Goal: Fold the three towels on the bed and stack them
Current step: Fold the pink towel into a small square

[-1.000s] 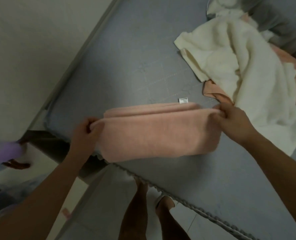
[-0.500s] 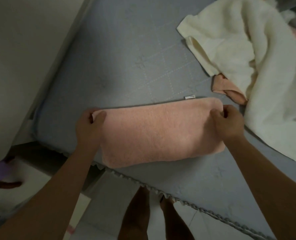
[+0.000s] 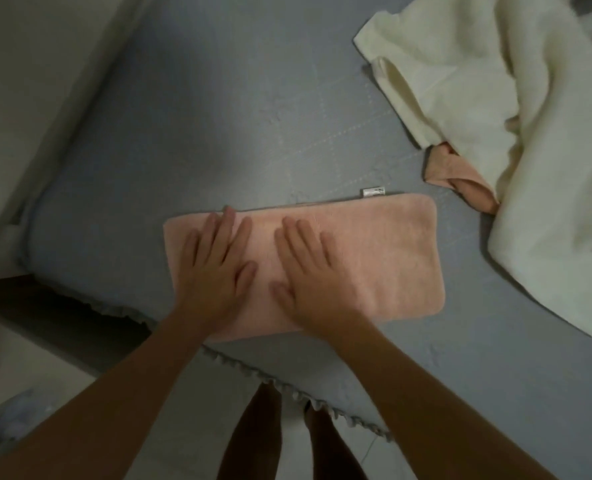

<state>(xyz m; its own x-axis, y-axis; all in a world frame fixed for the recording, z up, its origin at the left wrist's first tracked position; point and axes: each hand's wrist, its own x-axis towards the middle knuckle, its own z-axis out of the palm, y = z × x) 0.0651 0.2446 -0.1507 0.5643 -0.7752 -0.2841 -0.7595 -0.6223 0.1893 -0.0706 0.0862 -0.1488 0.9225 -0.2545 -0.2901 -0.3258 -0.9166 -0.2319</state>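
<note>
A pink towel (image 3: 384,258) lies folded into a flat rectangle near the front edge of the grey bed (image 3: 218,126), a small white tag at its far edge. My left hand (image 3: 218,271) rests flat on the towel's left part, fingers spread. Beside it, my right hand (image 3: 311,271) presses flat on the towel's middle. At the upper right a cream towel (image 3: 495,98) lies crumpled and unfolded. A corner of another pink-orange towel (image 3: 457,171) pokes out from under it.
The bed's fringed front edge (image 3: 270,375) runs diagonally below the towel, with my legs and the floor beyond it. A pale wall (image 3: 28,81) borders the bed on the left. Bare grey bedding lies between the folded towel and the cream one.
Both hands let go of the towel's ends after laying the fold down. They now lie flat, side by side, on top of the towel.
</note>
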